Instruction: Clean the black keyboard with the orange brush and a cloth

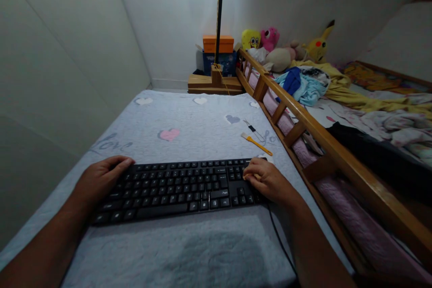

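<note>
A black keyboard [182, 186] lies on a light blue quilted cover, with its space bar side towards me. My left hand [101, 177] grips the keyboard's left end, the thumb along its far corner and the other fingers partly hidden. Over the number pad at the right end, my right hand [268, 180] is closed, thumb and fingers curled together; what they pinch, if anything, is too small to make out. Beyond the right hand lie a brush [257, 144] with a yellow handle and a thin wire tool [254, 130] with a black middle.
The keyboard's cable [281, 239] runs towards me beside my right forearm. A wooden bed rail [303, 114] borders the right side, with clothes [303, 85] and plush toys behind it. At the far end stand a wooden stand [216, 82], a blue box and an orange box [209, 44].
</note>
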Demonstrator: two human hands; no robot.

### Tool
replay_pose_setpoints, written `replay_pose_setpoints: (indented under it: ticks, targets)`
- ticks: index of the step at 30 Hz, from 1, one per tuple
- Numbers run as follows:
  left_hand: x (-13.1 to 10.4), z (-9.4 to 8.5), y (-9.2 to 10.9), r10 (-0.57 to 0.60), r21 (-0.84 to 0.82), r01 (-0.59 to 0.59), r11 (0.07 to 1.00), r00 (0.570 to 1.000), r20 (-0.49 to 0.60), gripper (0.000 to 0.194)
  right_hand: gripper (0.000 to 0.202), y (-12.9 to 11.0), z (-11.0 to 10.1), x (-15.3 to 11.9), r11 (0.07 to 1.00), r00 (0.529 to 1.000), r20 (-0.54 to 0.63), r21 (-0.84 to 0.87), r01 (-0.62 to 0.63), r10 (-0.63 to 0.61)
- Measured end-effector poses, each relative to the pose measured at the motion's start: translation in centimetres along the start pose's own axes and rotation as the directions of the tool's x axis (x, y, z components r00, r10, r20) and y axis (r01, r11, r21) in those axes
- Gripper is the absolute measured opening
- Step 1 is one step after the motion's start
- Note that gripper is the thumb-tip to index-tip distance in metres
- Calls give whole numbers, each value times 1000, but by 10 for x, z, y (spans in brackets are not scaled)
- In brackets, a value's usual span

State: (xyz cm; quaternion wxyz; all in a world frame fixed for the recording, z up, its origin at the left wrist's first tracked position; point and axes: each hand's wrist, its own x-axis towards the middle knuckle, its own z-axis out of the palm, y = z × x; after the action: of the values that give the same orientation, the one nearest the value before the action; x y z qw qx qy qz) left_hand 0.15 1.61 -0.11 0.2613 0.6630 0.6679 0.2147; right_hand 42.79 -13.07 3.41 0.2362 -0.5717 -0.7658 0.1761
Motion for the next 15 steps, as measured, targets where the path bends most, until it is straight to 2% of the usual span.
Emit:
replay_pose_setpoints:
  ticks: [4, 9, 15]
  targets:
    - [0, 0, 0, -8, -5, 8, 1000, 1000, -4, 51, 17, 4, -2, -2, 998, 1000, 14, 64, -12, 11]
    - [-1, 0, -1, -31, -20, 31, 999, 1000, -1, 52, 13, 8, -3, 13, 995, 983, -152, 4, -99, 99]
    - [-1, 0, -3, -38, -37, 38, 999, 999, 2, 51, 14, 7, -6, 42, 994, 994, -95, -91, -67, 59]
